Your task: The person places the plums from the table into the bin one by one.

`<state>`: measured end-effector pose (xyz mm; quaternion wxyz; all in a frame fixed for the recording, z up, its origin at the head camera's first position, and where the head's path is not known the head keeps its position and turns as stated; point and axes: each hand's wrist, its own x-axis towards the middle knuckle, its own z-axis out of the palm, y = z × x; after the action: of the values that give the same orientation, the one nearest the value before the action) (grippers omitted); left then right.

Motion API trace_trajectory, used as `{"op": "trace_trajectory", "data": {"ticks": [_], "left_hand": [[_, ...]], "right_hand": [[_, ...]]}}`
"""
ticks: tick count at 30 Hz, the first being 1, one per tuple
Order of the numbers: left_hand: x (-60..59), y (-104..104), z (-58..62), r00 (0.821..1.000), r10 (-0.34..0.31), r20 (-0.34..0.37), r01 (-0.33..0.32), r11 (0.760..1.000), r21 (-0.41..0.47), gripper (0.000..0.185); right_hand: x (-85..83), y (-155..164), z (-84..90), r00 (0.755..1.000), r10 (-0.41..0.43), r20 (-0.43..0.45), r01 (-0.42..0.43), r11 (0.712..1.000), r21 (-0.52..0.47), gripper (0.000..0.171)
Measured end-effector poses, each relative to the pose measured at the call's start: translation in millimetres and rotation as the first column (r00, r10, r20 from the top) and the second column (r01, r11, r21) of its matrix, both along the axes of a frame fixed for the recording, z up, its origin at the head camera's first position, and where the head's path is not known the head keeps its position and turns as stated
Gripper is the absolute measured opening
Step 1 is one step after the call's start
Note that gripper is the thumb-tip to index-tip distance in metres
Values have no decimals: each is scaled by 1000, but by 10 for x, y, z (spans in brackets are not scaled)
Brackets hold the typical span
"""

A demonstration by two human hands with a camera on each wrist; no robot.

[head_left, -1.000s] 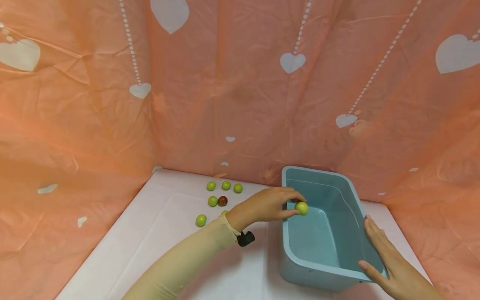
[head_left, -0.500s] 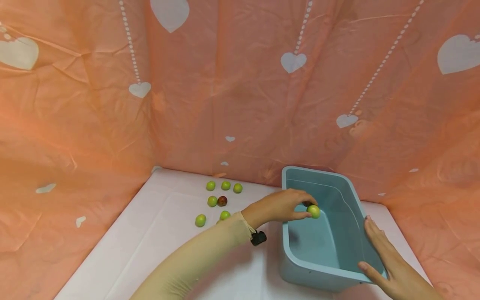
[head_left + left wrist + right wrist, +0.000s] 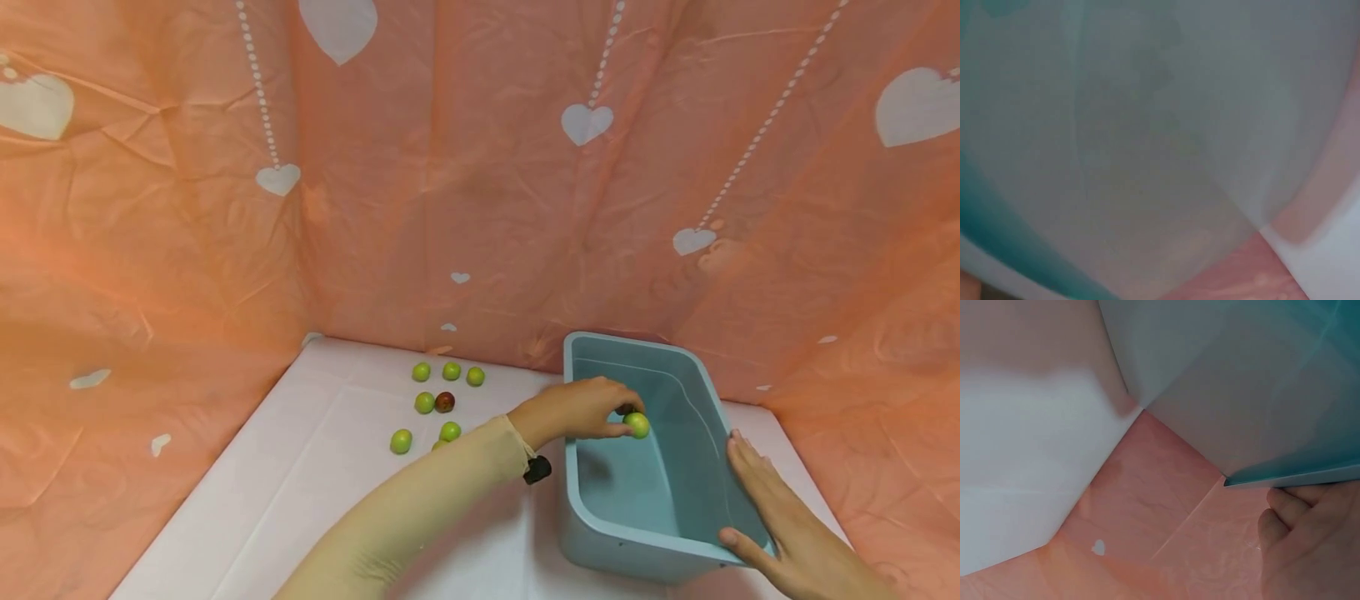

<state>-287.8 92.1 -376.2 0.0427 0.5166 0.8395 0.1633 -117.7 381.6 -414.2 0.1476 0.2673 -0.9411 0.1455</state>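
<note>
My left hand [image 3: 587,410] reaches in over the left rim of a blue-grey plastic tub [image 3: 573,483]. Its thumb and fingers pinch a small round green fruit [image 3: 637,425] above the tub floor. A dark patch shows between the fingers behind that fruit. At the tub's near right corner, my right hand [image 3: 783,521] grips the rim, with the thumb at the near edge and the fingers along the right side. Curled fingers [image 3: 1285,512] lie below the rim in the right wrist view. Only blurred tub wall [image 3: 1147,125] fills most of the left wrist view.
Several more green fruits [image 3: 401,441] and a dark red one [image 3: 445,402] lie left of the tub on the white tabletop [image 3: 300,500]. My left forearm partly covers one near the front. Orange curtains [image 3: 465,208] with pale hearts enclose the back and sides.
My left hand has moved right, deeper over the tub, carrying the green fruit with it. My right hand stays on the rim, and the tub and other fruits have not moved.
</note>
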Motion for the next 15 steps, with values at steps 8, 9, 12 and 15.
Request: {"op": "trace_trajectory", "data": {"ticks": [8,9,12,15], "left_hand": [[-39,85,-48,999,11,-32,-13,999,-52,34],[-39,95,-54,999,13,-39,-15,998,-63,34],[-30,117,-52,998,22,-58,-27,995,-98,37],[-21,128,-52,997,22,-71,-31,992,-126,38]], "right_hand": [[-14,9,-3,999,35,-38,-36,999,-4,110],[-13,7,0,999,32,-36,-32,999,-1,110],[-20,-1,5,999,26,-34,-27,1000,-2,110],[-35,-11,9,998,37,-46,-37,999,-9,108]]}}
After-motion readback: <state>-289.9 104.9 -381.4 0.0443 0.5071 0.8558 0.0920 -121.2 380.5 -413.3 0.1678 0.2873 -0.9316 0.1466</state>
